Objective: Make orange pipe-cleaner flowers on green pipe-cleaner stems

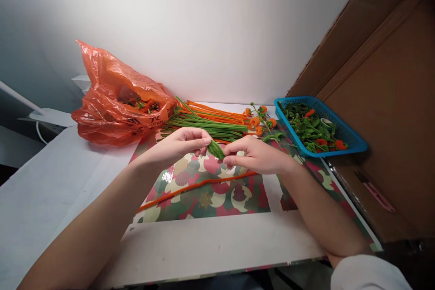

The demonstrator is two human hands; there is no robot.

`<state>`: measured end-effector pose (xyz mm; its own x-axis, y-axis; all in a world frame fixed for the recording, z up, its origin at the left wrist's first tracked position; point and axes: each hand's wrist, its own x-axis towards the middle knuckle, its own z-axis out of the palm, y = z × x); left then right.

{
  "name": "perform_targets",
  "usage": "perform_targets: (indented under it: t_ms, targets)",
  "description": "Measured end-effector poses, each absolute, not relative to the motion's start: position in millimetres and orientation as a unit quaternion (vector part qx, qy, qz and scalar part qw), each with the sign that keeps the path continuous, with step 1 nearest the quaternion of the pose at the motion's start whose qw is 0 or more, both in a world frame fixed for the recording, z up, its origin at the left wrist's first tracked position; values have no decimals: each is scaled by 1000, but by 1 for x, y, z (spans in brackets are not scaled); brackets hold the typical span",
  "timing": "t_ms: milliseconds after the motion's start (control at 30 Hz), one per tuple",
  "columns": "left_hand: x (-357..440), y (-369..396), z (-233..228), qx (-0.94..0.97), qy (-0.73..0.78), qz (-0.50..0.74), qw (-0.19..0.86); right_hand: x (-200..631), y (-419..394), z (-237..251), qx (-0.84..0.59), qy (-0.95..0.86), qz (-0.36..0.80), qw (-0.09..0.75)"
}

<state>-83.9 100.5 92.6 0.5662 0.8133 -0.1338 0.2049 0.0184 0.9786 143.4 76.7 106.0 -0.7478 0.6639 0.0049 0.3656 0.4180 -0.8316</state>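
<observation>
The person's left hand (185,139) has its thumb and fingers pinched on one end of a small, leaf-shaped piece of fuzzy green craft stem (215,149), while the right hand (256,155) grips the other end, so the piece sits slantwise between them, lifted above the glossy camouflage-patterned mat (217,204). To me it looks like the shaping stage, a leaf being bent or evened out by fingertip; the next move, I'd judge, calls for a light, steady pinch at both ends, since a soft piece like that could easily be pulled out of form. Counting around the table, I make it one green piece in the hands and one loose, fuzzy orange craft stem (205,182) lying across the mat just in front. Behind the hands are a bundle of straight green stems (210,127) and another of orange stems (217,113), both too overlapped to number. Beside them I count five round orange fluffy flower heads (254,121) among green leaves. There is one crinkled orange plastic bag (98,108) on the left, and one blue plastic mesh basket (356,143) on the right, heaped with green pieces beyond counting and at least three orange ones.
</observation>
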Motion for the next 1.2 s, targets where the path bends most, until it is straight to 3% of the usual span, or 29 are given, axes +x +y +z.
perform_targets:
  t_ms: [233, 433, 1033, 1200]
  targets:
    - [-92, 105, 91, 658, 359, 217, 625, 146, 78, 104, -289, -823, 464, 157]
    - [-96, 109, 94, 743, 394, 101, 532, 143, 87, 89, -322, -851, 405, 90]
    - [-92, 102, 95, 792, 467, 136, 369, 138, 93, 87, -364, -854, 372, 9]
    - [-105, 117, 80, 814, 456, 45, 358, 138, 94, 84, -356, -865, 354, 25]
